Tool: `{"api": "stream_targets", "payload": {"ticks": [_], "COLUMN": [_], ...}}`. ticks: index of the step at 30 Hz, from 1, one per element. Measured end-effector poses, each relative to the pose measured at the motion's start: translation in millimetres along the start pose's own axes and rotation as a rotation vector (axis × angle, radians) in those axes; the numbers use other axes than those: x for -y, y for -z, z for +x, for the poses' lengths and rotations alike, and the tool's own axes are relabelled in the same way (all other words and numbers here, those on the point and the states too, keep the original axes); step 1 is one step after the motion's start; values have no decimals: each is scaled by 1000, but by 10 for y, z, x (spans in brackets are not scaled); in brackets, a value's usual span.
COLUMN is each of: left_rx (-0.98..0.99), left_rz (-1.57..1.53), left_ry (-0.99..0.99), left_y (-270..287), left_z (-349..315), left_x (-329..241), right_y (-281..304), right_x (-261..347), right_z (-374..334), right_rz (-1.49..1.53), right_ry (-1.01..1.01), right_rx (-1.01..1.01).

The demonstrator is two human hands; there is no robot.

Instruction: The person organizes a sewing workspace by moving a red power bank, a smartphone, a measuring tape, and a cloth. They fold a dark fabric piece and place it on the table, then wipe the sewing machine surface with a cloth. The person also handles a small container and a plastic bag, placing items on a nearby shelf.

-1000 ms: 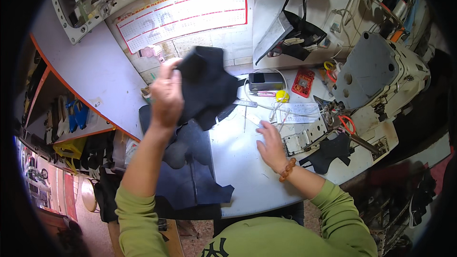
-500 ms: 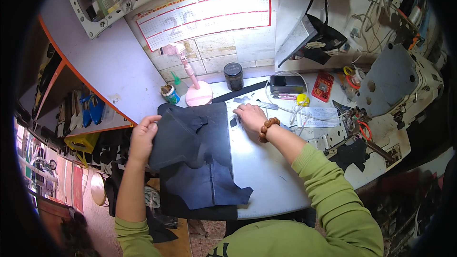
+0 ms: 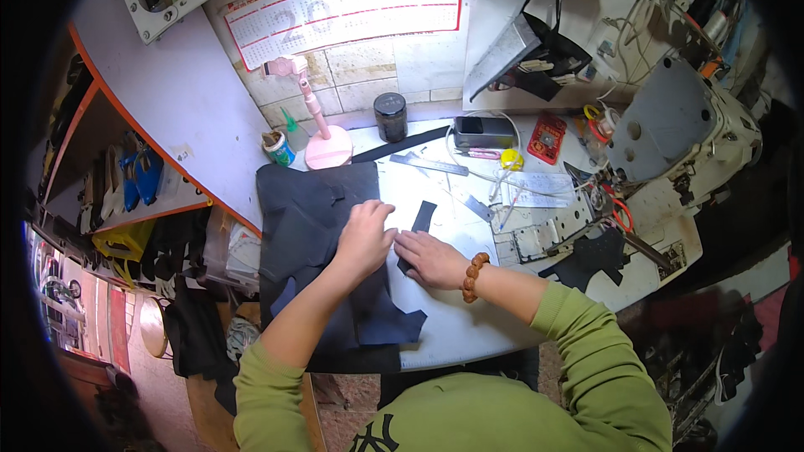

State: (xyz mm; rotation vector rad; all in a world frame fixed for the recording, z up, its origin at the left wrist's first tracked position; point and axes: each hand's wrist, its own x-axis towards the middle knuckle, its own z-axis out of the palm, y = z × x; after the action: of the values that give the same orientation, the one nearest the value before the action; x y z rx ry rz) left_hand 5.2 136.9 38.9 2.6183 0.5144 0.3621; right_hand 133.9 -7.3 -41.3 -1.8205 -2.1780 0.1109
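Note:
My right hand (image 3: 431, 259) lies over a narrow dark strip (image 3: 424, 216) on the white tabletop, its fingers stretched out to the left. The strip's upper end shows beyond the fingers; its middle is covered. Close by on the left is my left hand (image 3: 363, 238), above the edge of the dark material, fingers bent with a gap between thumb and forefinger. Nothing shows in its grasp. Under and beside my left arm lie dark leather-like sheets (image 3: 293, 238), stacked unevenly. A bluish-black cut piece (image 3: 389, 326) rests on the near part of the stack.
Along the back stand a pink stand (image 3: 328, 149), a dark lidded jar (image 3: 390, 117) and a black box-shaped device (image 3: 484, 132). A metal ruler (image 3: 429, 165) lies before them. A sewing machine (image 3: 670, 130) occupies the right, near dark scraps (image 3: 590, 255) and red-handled scissors (image 3: 621, 216).
My left hand has left the sheets' left edge and come right, beside my right hand. The right hand has moved nearer to me, and the dark strip now shows under it. The view has shifted slightly.

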Motion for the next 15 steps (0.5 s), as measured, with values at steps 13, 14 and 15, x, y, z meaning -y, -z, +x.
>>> {"api": "stream_targets", "payload": {"ticks": [13,14,15], "left_rx": [241,256,283], "left_rz": [58,83,111], "left_ry": [512,480,464], "left_y": [-983,-1014,-1053], "left_z": [959,917,832], "left_x": [114,63,-14], "right_y": [628,625,607], "right_x": [294,326,361], "right_z": [-1987,-2100,-2195], "right_rz": [290,279,270], "right_ry": [-541,-554,-568], "right_rx": [-383,-375,-367]}}
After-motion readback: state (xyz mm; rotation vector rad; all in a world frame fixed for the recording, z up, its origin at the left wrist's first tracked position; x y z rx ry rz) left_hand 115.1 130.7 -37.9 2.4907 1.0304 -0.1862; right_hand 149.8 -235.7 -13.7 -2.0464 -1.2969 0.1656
